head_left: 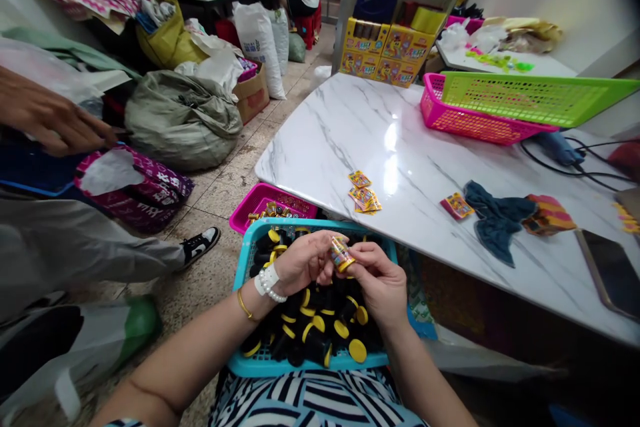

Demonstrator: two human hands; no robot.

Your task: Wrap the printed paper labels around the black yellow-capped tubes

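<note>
Above a blue basket (239, 303) on my lap, a small cylinder wrapped in a colourful yellow label (341, 253) is held between both hands. My left hand (311, 257) has its fingers closed around the cylinder's left side. On the other side my right hand (379, 275) pinches it with thumb and finger. Many black canisters with yellow caps (317, 330) lie jumbled in the basket underneath. A small pile of printed labels (365, 198) rests on the marble-patterned table (320, 140) just beyond my hands.
A pink tray (240, 217) of labelled canisters sits beyond the basket. On the table are a dark cloth (493, 220), a phone (613, 270), stacked yellow boxes (385, 50) and pink and green baskets (530, 97). Another person's hand (55, 117) and shoe (200, 245) are at left.
</note>
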